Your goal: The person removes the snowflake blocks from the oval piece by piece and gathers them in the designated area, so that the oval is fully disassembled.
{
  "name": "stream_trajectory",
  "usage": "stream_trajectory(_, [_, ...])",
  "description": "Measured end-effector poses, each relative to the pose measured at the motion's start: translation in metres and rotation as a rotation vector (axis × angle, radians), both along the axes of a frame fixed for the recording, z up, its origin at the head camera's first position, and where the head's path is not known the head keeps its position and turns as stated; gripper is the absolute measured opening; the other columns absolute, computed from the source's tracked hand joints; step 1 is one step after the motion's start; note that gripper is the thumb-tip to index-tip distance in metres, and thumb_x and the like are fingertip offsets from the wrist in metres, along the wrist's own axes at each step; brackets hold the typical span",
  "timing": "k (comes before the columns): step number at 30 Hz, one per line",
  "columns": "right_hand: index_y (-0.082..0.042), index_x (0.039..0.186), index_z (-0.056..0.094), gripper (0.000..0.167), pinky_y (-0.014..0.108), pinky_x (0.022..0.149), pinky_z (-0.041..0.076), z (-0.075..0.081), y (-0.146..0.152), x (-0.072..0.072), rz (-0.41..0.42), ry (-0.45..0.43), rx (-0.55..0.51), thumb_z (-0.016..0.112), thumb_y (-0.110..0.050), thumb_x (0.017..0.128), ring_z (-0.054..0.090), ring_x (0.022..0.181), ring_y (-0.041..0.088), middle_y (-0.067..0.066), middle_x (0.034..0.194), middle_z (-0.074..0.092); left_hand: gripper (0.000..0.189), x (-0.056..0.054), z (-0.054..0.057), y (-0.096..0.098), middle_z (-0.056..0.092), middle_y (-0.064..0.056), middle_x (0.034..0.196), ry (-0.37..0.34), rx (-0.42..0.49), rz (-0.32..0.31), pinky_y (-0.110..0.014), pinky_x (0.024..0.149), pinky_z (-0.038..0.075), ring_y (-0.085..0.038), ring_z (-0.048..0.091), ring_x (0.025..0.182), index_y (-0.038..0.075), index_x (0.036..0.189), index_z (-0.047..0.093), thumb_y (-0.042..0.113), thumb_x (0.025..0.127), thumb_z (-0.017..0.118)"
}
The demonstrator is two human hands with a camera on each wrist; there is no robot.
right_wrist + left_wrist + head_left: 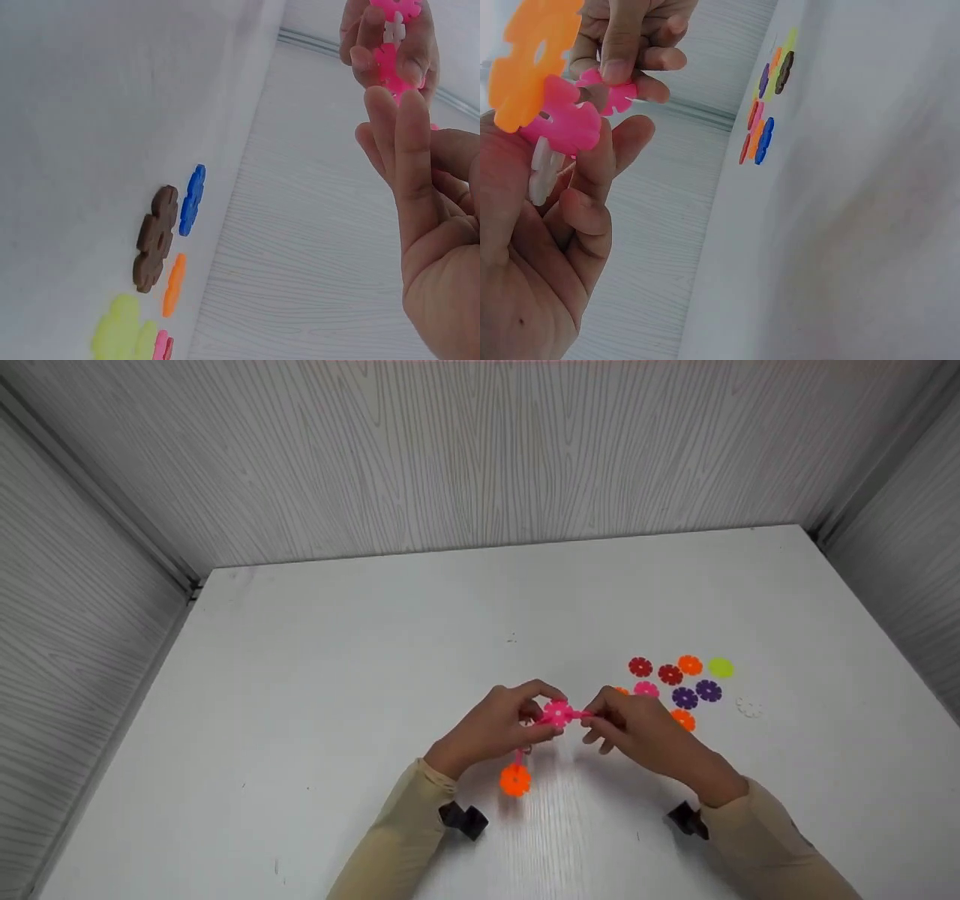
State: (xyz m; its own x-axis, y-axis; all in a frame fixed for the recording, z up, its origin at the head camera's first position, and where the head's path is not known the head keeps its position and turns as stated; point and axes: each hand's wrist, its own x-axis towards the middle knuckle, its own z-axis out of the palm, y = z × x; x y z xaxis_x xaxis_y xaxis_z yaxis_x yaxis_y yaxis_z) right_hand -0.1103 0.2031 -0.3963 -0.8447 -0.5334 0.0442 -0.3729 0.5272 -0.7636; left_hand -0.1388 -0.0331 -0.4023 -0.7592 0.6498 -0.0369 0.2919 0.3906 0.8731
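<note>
My left hand (495, 724) pinches a pink notched interlocking disc (557, 712) between thumb and fingers. It belongs to a small joined assembly, with an orange notched disc (515, 781) hanging at its lower end. In the left wrist view, a whitish disc (544, 172) sits by the left palm beside the pink disc (570, 120). My right hand (645, 731) pinches another pink disc (619, 96), seen edge-on from the head, right against the assembly. The right wrist view shows pink (390, 64) and whitish (394, 30) discs in the left hand; the right fingers partly hide the join.
Loose notched discs lie on the white table (337, 660) beyond the right hand: dark red (640, 667), orange (690, 665), yellow-green (721, 667), purple (708, 691) and white (748, 706). Brown (156, 240) and blue (193, 200) ones show in the right wrist view.
</note>
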Motion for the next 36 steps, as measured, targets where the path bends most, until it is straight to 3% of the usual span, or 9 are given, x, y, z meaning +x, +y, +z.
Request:
stream_trajectory(3, [-0.003, 0.099, 0.056, 0.009, 0.02, 0.064, 0.056, 0.0, 0.01, -0.003, -0.055, 0.034, 0.005, 0.061, -0.007, 0.093, 0.072, 0.07, 0.018, 0.013, 0.09, 0.074, 0.035, -0.005, -0.003, -0.011, 0.071, -0.013, 0.083, 0.056, 0.019, 0.044, -0.016, 0.057, 0.045, -0.012, 0.059, 0.056, 0.012, 0.122, 0.057, 0.023, 0.091, 0.067])
stream_trajectory(5, [-0.001, 0.098, 0.056, 0.009, 0.019, 0.061, 0.055, 0.003, 0.025, -0.006, -0.125, 0.072, -0.006, 0.062, -0.005, 0.092, 0.072, 0.07, 0.018, 0.013, 0.089, 0.074, 0.034, -0.01, -0.005, -0.026, 0.072, -0.013, 0.085, 0.062, 0.047, 0.145, -0.017, 0.059, 0.047, -0.02, 0.064, 0.062, 0.011, 0.123, 0.056, 0.021, 0.091, 0.067])
stream_trajectory(8, [0.0, 0.097, 0.058, 0.011, 0.016, 0.061, 0.053, 0.01, 0.051, -0.011, -0.252, 0.152, -0.025, 0.064, -0.001, 0.089, 0.07, 0.069, 0.007, 0.014, 0.087, 0.074, 0.035, -0.018, -0.005, -0.052, 0.072, -0.014, 0.086, -0.001, 0.116, 0.344, -0.019, 0.061, 0.051, -0.033, 0.067, 0.073, 0.012, 0.123, 0.057, 0.015, 0.09, 0.067])
stream_trajectory(11, [-0.001, 0.1, 0.059, 0.014, 0.013, 0.06, 0.052, 0.016, 0.071, -0.016, -0.322, 0.177, -0.014, 0.066, -0.004, 0.088, 0.065, 0.066, -0.004, 0.014, 0.087, 0.073, 0.038, -0.023, -0.003, -0.067, 0.072, -0.011, 0.086, -0.056, 0.158, 0.443, -0.022, 0.062, 0.053, -0.034, 0.064, 0.073, 0.015, 0.126, 0.057, 0.016, 0.089, 0.068])
stream_trajectory(13, [-0.001, 0.103, 0.06, 0.016, 0.013, 0.062, 0.052, 0.018, 0.079, -0.019, -0.335, 0.172, -0.001, 0.065, -0.008, 0.09, 0.064, 0.065, -0.004, 0.015, 0.089, 0.072, 0.041, -0.025, -0.002, -0.071, 0.073, -0.011, 0.087, -0.06, 0.152, 0.429, -0.024, 0.063, 0.054, -0.029, 0.064, 0.069, 0.017, 0.128, 0.056, 0.02, 0.089, 0.068])
stream_trajectory(17, [-0.003, 0.11, 0.059, 0.02, 0.015, 0.064, 0.053, 0.016, 0.089, -0.025, -0.341, 0.119, 0.029, 0.064, -0.01, 0.091, 0.067, 0.064, 0.009, 0.017, 0.091, 0.072, 0.044, -0.026, -0.004, -0.069, 0.072, -0.012, 0.085, -0.07, 0.107, 0.376, -0.027, 0.065, 0.055, -0.019, 0.064, 0.064, 0.022, 0.131, 0.056, 0.026, 0.089, 0.07])
stream_trajectory(22, [-0.008, 0.118, 0.059, 0.024, 0.017, 0.063, 0.052, 0.011, 0.1, -0.03, -0.315, 0.02, 0.1, 0.061, -0.012, 0.094, 0.064, 0.065, 0.02, 0.016, 0.092, 0.071, 0.045, -0.026, -0.008, -0.067, 0.072, -0.011, 0.087, -0.075, 0.051, 0.339, -0.029, 0.069, 0.056, -0.02, 0.066, 0.069, 0.025, 0.133, 0.056, 0.025, 0.089, 0.069])
stream_trajectory(31, [-0.008, 0.123, 0.059, 0.028, 0.026, 0.061, 0.05, 0.006, 0.125, -0.036, -0.208, -0.22, 0.219, 0.059, -0.016, 0.096, 0.058, 0.064, 0.02, 0.012, 0.087, 0.066, 0.047, -0.025, -0.009, -0.067, 0.071, -0.016, 0.094, -0.07, 0.019, 0.294, -0.026, 0.069, 0.054, -0.016, 0.062, 0.067, 0.031, 0.137, 0.052, 0.026, 0.092, 0.064])
stream_trajectory(36, [-0.004, 0.126, 0.058, 0.034, 0.028, 0.062, 0.049, 0.003, 0.141, -0.04, -0.186, -0.364, 0.313, 0.058, -0.017, 0.095, 0.057, 0.065, 0.016, 0.008, 0.087, 0.068, 0.046, -0.026, -0.011, -0.069, 0.071, -0.016, 0.092, -0.05, 0.032, 0.315, -0.026, 0.067, 0.053, -0.015, 0.061, 0.065, 0.032, 0.137, 0.053, 0.025, 0.092, 0.065])
